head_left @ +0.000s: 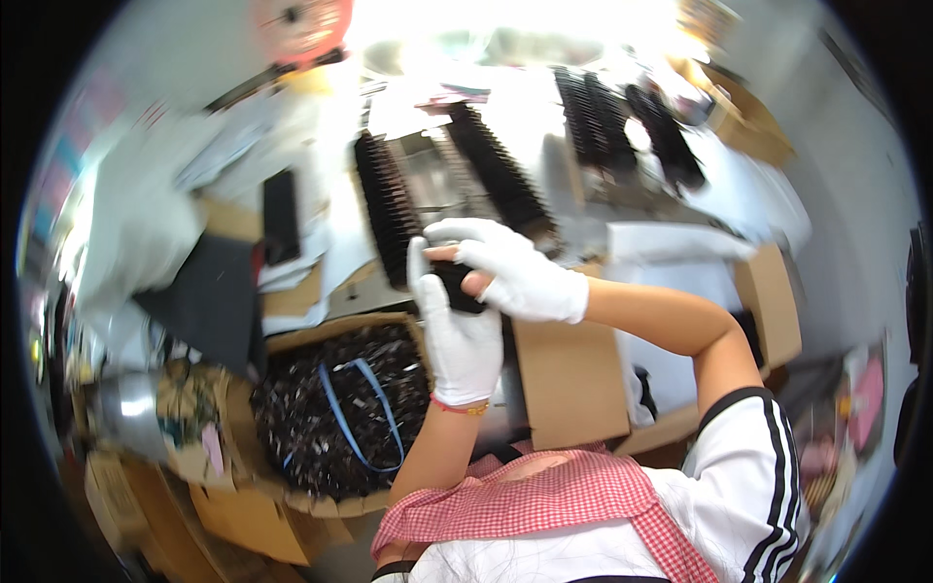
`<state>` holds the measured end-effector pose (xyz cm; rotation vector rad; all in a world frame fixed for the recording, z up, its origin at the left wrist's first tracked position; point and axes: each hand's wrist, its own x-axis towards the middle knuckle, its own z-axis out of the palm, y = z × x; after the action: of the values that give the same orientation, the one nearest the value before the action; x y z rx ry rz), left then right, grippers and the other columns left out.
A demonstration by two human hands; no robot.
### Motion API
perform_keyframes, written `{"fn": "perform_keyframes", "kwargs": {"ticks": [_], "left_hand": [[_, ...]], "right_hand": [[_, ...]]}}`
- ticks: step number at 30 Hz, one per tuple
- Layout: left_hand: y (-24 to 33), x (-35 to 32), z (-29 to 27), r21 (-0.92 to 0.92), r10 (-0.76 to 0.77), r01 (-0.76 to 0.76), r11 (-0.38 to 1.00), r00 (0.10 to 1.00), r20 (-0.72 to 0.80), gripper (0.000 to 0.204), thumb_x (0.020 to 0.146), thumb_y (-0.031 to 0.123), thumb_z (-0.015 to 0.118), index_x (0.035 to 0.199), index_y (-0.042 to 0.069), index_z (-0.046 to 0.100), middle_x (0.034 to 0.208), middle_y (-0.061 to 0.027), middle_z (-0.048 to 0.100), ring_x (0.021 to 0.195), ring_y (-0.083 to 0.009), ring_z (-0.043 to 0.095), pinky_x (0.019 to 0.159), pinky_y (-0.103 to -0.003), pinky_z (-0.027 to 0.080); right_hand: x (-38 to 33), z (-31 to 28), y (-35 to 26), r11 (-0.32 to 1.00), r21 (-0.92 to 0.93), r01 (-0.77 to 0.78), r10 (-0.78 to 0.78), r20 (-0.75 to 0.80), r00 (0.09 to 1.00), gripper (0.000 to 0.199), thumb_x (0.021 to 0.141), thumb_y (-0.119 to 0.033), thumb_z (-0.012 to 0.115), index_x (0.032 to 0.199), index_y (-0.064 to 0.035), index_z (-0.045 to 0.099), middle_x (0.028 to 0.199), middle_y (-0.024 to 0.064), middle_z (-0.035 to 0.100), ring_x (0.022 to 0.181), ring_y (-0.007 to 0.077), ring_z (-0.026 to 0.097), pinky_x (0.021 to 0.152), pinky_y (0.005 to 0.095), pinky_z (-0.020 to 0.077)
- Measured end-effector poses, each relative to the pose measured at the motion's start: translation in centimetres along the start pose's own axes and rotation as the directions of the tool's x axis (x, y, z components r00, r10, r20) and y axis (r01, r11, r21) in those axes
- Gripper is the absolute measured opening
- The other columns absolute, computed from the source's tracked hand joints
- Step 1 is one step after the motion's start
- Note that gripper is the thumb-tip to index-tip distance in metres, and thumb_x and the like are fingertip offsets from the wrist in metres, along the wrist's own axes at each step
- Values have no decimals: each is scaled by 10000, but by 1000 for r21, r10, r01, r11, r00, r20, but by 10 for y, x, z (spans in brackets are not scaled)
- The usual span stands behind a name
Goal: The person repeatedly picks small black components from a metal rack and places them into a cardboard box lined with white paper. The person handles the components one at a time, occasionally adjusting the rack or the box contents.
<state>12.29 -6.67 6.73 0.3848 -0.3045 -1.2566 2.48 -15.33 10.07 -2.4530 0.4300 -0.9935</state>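
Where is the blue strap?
In the head view, the blue strap lies lower left of centre, looped over small dark parts inside the cardboard box, just left of the gloved left hand.

Cluttered counter (544,126), seen from above. Lying on it: long black comb-like racks (384,209) in rows, white sheets of paper (321,126), a flat black panel (281,216), and an open cardboard box (335,413) filled with small dark parts and crossed by a blue strap (355,413). A cardboard flap (569,379) lies beside the box.
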Motion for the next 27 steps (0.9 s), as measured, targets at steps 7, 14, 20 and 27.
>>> {"fn": "perform_keyframes", "kwargs": {"ticks": [7, 14, 20, 27], "left_hand": [[-62, -39, 19, 187, -351, 310, 932, 900, 257, 573, 1043, 456, 338, 1484, 91, 366, 1429, -120, 462, 1302, -259, 464, 1109, -434, 366], [-99, -76, 37, 500, -724, 547, 672, 629, 284, 777, 978, 381, 486, 1591, 101, 99, 1631, -132, 118, 1503, -299, 122, 1194, -526, 146], [-98, -78, 35, 649, -715, 376, 662, 578, 394, 556, 979, 297, 496, 1443, 9, 395, 1463, -148, 433, 1398, -317, 378, 1136, -481, 301], [-51, -56, 14, 805, -461, -22, 593, 810, 363, 417, 883, 3, 448, 1290, -61, 514, 1333, -176, 545, 1242, -268, 547, 1056, -400, 444]], "right_hand": [[-108, -54, -50, 850, -405, -338, 312, -129, 941, 553, 760, -320, 780, 1197, -28, 605, 1095, 169, 629, 989, 354, 615, 855, 428, 513], [-231, -135, -41, 630, -253, -735, 728, -139, 672, 473, 812, -132, 695, 1262, -87, 559, 1061, 194, 676, 985, 374, 661, 875, 428, 532], [-351, -258, 3, 283, -628, -725, 800, -263, 540, 416, 823, -89, 700, 1217, -113, 568, 1146, 156, 656, 1052, 344, 644, 914, 411, 521], [-408, -278, 31, 46, -696, -717, 926, -240, 292, 374, 778, -156, 645, 1144, -81, 660, 1198, 169, 642, 1143, 360, 595, 1007, 420, 454]]}}
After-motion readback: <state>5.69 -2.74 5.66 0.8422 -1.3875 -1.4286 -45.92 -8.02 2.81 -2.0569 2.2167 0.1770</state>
